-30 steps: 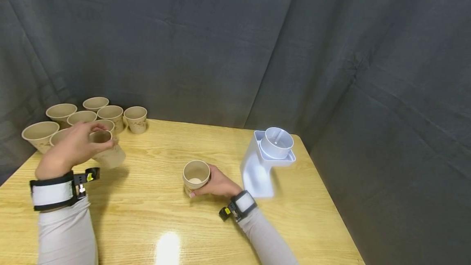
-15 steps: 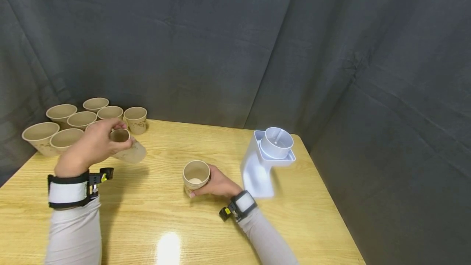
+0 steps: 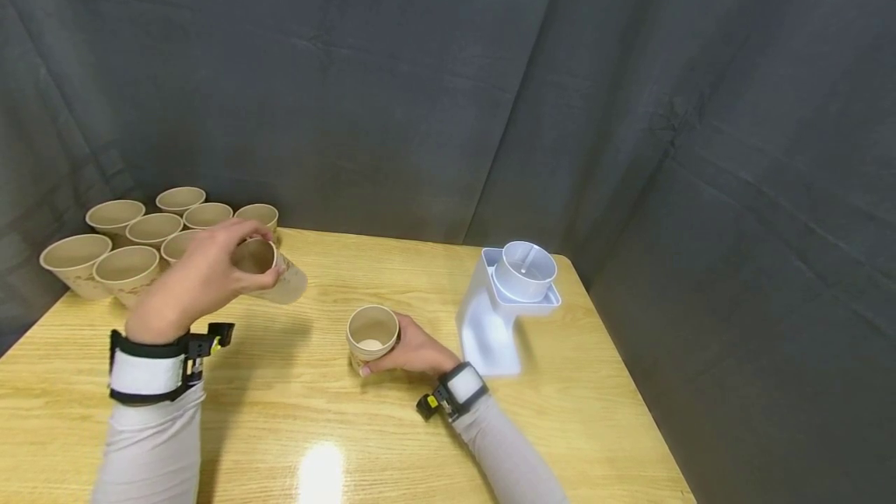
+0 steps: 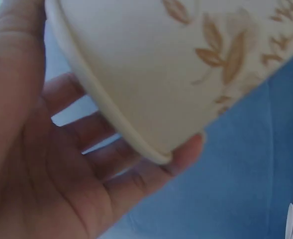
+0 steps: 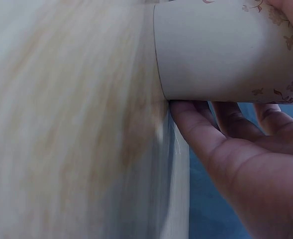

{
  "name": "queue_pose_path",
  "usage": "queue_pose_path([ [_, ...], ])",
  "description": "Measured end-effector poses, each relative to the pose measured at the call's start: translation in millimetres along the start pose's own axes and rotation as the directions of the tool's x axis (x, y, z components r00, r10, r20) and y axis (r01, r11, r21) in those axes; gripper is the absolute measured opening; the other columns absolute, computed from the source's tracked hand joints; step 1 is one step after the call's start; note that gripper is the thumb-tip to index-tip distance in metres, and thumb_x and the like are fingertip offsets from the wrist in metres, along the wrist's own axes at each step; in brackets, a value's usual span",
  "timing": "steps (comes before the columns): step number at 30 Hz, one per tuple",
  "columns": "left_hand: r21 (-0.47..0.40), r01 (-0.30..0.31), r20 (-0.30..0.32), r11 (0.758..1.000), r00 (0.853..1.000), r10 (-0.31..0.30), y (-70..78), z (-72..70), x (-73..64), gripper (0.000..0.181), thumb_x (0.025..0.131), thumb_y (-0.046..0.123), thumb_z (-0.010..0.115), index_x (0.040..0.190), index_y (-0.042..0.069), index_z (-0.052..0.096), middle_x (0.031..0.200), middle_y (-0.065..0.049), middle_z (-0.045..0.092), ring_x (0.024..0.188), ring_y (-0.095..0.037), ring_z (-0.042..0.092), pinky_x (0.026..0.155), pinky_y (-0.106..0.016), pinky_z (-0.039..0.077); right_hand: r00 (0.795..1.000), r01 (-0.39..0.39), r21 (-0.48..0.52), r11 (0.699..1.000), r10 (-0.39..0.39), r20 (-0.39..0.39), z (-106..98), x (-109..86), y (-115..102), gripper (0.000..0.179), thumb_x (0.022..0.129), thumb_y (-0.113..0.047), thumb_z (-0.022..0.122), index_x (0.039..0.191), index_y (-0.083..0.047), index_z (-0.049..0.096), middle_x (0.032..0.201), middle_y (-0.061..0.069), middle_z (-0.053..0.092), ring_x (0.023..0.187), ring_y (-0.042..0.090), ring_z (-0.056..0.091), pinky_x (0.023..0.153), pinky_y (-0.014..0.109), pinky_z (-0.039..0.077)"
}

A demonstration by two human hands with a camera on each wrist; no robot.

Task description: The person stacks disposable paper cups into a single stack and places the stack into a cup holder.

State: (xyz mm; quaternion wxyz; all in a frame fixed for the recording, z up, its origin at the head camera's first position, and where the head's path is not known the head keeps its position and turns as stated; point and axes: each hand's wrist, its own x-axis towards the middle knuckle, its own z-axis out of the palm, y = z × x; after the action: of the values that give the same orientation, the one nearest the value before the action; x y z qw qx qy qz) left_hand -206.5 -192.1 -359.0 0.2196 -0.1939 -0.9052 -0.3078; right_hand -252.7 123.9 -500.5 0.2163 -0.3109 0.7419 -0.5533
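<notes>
My left hand [image 3: 203, 274] pinches a beige paper cup [image 3: 285, 284] by its rim, thumb on one side and fingers on the other. That cup is tilted, its base pointing right, and hangs above the table. Brown leaf prints mark its wall in the left wrist view, where the held cup [image 4: 151, 84] fills the upper part. Near the table's middle, my right hand [image 3: 420, 348] grips upright paper cups [image 3: 372, 331] from the right side; a second rim below the top one suggests nesting. The lower cup's [image 5: 221, 55] base rests on the wood in the right wrist view.
Several upright paper cups [image 3: 126, 264] stand grouped at the back left of the wooden table [image 3: 280, 426]. A white stand with a round cup-like top [image 3: 526, 271] is at the right. Dark grey curtains [image 3: 364, 99] close off the back and right.
My left hand has moved right with its cup, away from the group at the back left and toward the cups in my right hand. The right hand has stayed put.
</notes>
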Motion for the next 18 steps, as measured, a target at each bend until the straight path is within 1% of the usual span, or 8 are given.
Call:
queue_pose_path([
  [3, -0.009, -0.046, -0.025, 0.999, 0.999, 0.046, 8.7, 3.9, 2.7, 0.033, 0.077, 0.010, 0.082, 0.106, 0.007, 0.067, 0.102, -0.007, 0.067, 0.091, -0.023, 0.060, 0.076, -0.028, 0.044, 1.000, 0.010, 0.000, 1.000, -0.010, 0.000, 0.5, 0.0, 0.6, 0.079, 0.070, 0.003, 0.089, 0.140, -0.018, 0.057, 0.129, -0.001, 0.065, 0.120, 0.011, 0.060, 0.108, 0.032, 0.044],
  [8, -0.042, -0.097, -0.036, 0.994, 0.995, 0.095, 20.5, 13.2, 7.0, 0.034, 0.076, 0.008, 0.083, 0.106, 0.009, 0.067, 0.100, -0.002, 0.067, 0.089, -0.019, 0.061, 0.074, -0.030, 0.048, 1.000, 0.014, 0.003, 1.000, -0.014, 0.000, -0.1, 0.1, 1.4, 0.080, 0.069, 0.002, 0.090, 0.139, -0.019, 0.058, 0.129, -0.002, 0.065, 0.121, 0.012, 0.060, 0.108, 0.033, 0.044],
  [14, -0.078, -0.184, -0.012, 0.980, 0.983, 0.183, 29.1, 27.9, 12.5, 0.034, 0.077, 0.009, 0.084, 0.108, 0.008, 0.069, 0.104, -0.004, 0.069, 0.093, -0.019, 0.063, 0.076, -0.035, 0.052, 1.000, 0.014, 0.002, 1.000, -0.014, -0.007, -0.1, 0.0, 2.2, 0.079, 0.069, 0.002, 0.090, 0.139, -0.019, 0.058, 0.129, -0.002, 0.066, 0.121, 0.013, 0.061, 0.108, 0.032, 0.044],
  [18, -0.104, -0.192, 0.040, 0.976, 0.980, 0.197, 34.0, 37.2, 15.4, 0.033, 0.081, 0.012, 0.082, 0.110, 0.007, 0.068, 0.105, -0.004, 0.068, 0.092, -0.019, 0.064, 0.076, -0.038, 0.054, 1.000, 0.010, -0.001, 1.000, -0.010, -0.008, 0.1, -0.4, 2.0, 0.079, 0.069, 0.001, 0.090, 0.138, -0.020, 0.058, 0.129, -0.001, 0.066, 0.121, 0.014, 0.061, 0.108, 0.032, 0.044],
])
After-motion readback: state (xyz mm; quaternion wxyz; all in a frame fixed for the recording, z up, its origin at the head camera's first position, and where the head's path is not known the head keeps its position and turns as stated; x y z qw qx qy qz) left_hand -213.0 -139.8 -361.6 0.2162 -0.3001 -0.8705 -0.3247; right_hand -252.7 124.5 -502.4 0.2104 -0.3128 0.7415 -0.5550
